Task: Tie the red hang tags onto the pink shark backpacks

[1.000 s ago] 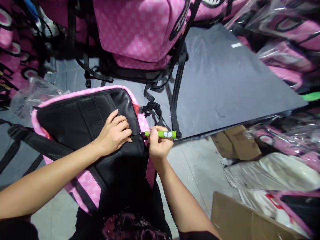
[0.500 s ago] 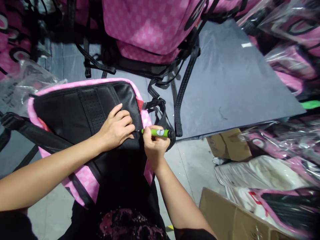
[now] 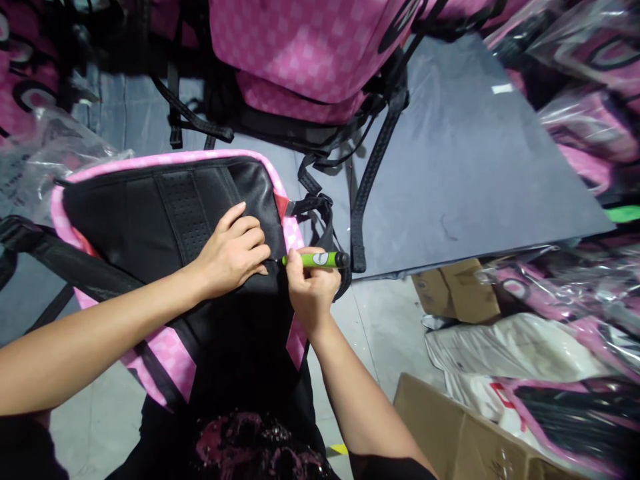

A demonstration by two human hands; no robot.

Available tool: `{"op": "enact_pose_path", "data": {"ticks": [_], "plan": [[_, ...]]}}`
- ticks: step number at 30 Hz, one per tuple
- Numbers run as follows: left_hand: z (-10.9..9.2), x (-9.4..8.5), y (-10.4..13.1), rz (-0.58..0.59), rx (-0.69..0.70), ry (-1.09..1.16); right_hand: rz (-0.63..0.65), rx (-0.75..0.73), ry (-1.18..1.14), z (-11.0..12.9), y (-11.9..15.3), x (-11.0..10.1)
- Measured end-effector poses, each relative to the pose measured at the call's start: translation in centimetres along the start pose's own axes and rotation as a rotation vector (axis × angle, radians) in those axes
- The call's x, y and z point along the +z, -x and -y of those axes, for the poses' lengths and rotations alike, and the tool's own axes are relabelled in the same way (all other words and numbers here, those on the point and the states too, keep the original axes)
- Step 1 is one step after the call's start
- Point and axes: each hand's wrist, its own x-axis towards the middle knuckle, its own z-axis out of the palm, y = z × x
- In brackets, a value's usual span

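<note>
A backpack (image 3: 135, 213) with a black padded back panel and pink checkered edges lies tilted between me and the table, its back side up. My left hand (image 3: 235, 247) rests on that panel near its right edge, with bent fingers and the thumb and forefinger gripping at the black fabric. In my right hand (image 3: 314, 283) is a green pen-shaped tool (image 3: 325, 259) with a black end. Its thin tip points left, close to my left fingertips; whether it touches the fabric I cannot make out.
A grey-covered table (image 3: 465, 153) bears a large pink checkered backpack (image 3: 295, 53) with dangling black straps. Clear plastic (image 3: 65, 150) lies at the left. At right are plastic-wrapped pink bags (image 3: 585, 127), a cardboard box (image 3: 450, 427) and a white sack (image 3: 515, 347).
Both hands keep nearly the same place on the backpack, and the green tool stays in my right hand. The view has shifted slightly.
</note>
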Motion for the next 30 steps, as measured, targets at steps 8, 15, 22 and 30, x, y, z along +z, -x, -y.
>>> {"op": "enact_pose_path", "data": {"ticks": [8, 15, 22, 30], "plan": [[0.14, 0.23, -0.01, 0.027, -0.004, -0.018, 0.007, 0.042, -0.006, -0.08, 0.02, 0.04], [0.2, 0.29, -0.03, 0.036, -0.005, -0.007, 0.081, 0.087, 0.018, -0.14, -0.14, 0.1], [0.15, -0.04, -0.21, 0.062, -0.004, -0.008, 0.142, 0.161, -0.045, -0.16, -0.28, -0.06], [0.19, 0.01, -0.36, 0.063, 0.005, -0.028, 0.137, 0.16, -0.005, -0.23, -0.29, -0.09]]}}
